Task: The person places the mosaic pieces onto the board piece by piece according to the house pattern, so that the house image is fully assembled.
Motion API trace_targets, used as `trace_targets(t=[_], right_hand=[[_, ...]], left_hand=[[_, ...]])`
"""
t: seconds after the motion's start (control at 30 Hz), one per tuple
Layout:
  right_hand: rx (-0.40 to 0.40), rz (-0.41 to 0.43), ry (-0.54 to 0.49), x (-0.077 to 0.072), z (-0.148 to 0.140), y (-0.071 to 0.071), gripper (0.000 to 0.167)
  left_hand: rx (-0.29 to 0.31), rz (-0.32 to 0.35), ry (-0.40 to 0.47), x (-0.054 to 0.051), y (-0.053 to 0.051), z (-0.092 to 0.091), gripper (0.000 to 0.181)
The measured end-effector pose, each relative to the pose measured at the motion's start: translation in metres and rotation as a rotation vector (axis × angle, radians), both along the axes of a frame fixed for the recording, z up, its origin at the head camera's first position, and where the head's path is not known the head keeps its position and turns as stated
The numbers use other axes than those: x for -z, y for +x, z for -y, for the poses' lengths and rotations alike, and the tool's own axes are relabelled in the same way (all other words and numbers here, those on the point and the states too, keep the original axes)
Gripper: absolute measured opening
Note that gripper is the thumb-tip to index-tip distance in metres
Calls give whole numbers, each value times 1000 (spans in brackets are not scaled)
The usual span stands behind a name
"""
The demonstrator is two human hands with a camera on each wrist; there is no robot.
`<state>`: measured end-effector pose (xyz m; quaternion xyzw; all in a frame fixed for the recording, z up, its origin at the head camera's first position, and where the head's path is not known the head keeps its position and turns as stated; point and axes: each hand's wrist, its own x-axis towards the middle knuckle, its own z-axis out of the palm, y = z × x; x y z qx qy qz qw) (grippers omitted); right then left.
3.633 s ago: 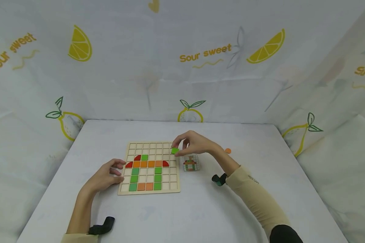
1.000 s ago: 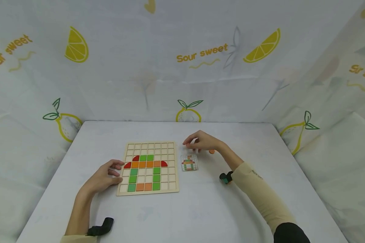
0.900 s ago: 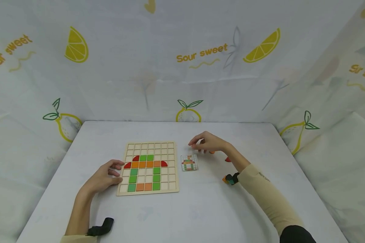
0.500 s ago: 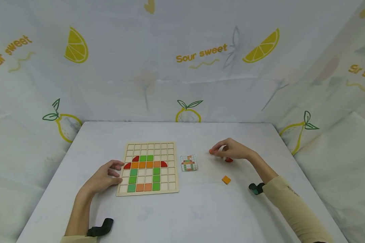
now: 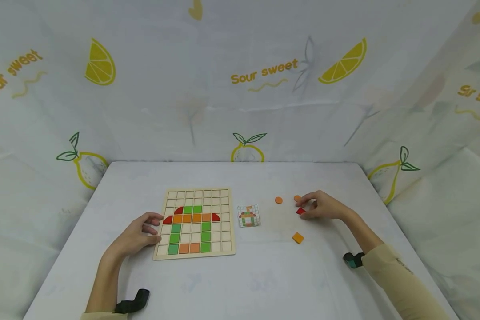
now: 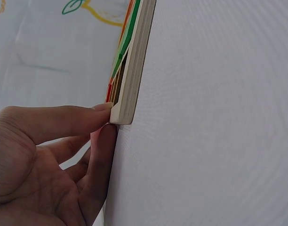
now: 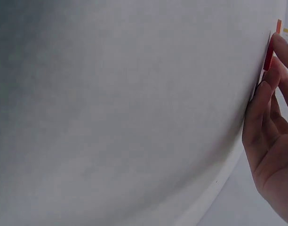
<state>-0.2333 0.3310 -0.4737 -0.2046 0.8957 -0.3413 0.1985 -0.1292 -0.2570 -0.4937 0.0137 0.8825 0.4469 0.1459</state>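
Observation:
A wooden grid board (image 5: 224,231) lies left of the table's middle, with several green, orange and red tiles set in its cells. At its left edge my left hand (image 5: 134,233) rests thumb and fingertips spread apart against the wood. In the left wrist view the thumb (image 6: 78,122) touches the board's side (image 6: 134,70). My right hand (image 5: 322,205) pinches a red tile (image 5: 300,211) low at the tabletop, right of the board. The right wrist view shows this red tile (image 7: 269,56) between thumb and fingers, its outline partly covered.
A small pattern card (image 5: 249,215) lies beside the board's right edge. Two orange round pieces, one to the left (image 5: 278,200) and one near my right fingers (image 5: 297,198), lie behind an orange square tile (image 5: 298,238). White printed cloth (image 5: 208,111) stands behind the table.
A second green tile now sits beside the first in the board's upper row. My right hand has moved right, away from the board, and now pinches the red tile. The left hand stays put.

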Motion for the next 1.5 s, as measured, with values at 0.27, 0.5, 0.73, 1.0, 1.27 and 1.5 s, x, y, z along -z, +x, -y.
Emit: trace_targets(t=[0.27, 0.5, 0.73, 1.0, 1.27, 1.5], right_hand=[[0, -7, -21, 0, 0, 1, 29], [21, -62, 33, 0, 8, 0, 36], [55, -77, 88, 2, 14, 2, 29], [119, -90, 97, 3, 16, 5, 31], [65, -61, 78, -1, 14, 7, 29], [117, -11, 76, -2, 9, 7, 34]], left_hand=[[0, -4, -4, 2, 0, 0, 59], [-11, 2, -10, 1, -2, 0, 59], [-14, 11, -5, 0, -2, 0, 59], [-15, 19, 9, 1, -2, 0, 58], [-19, 14, 0, 2, -2, 0, 58], [-17, 4, -7, 4, -3, 1, 59]])
